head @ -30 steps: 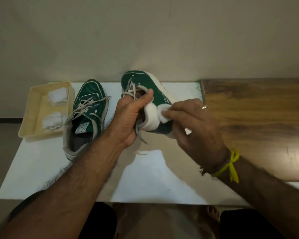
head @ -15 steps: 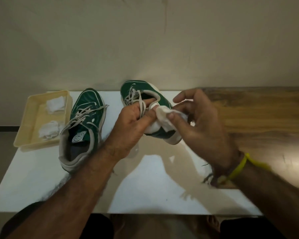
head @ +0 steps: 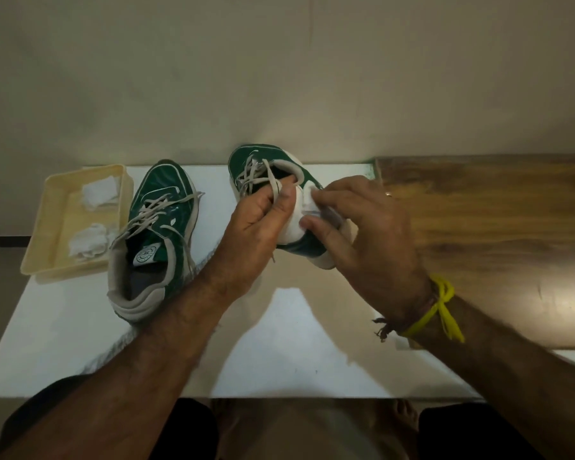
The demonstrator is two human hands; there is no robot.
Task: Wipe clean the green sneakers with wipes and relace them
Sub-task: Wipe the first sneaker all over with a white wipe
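Left hand (head: 263, 217) is gripping the raised green-and-white laced sneaker (head: 263, 161) above the white table (head: 63, 327); right hand (head: 362, 227) is pinching a white wipe (head: 309, 204) against its heel.

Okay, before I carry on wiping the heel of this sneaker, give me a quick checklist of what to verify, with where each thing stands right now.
1. Held sneaker steady: ok, the left hand grips it at the collar, thumb inside the opening.
2. Wipe on the shoe: ok, the right hand presses it against the white heel.
3. Wipe clean enough to go on: cannot tell, fingers cover most of it.
4. More wipes nearby: ok, two white wads lie in the tray; fresh or used, cannot tell.
5. Other sneaker out of the way: ok, it rests on the white table, laces loose.
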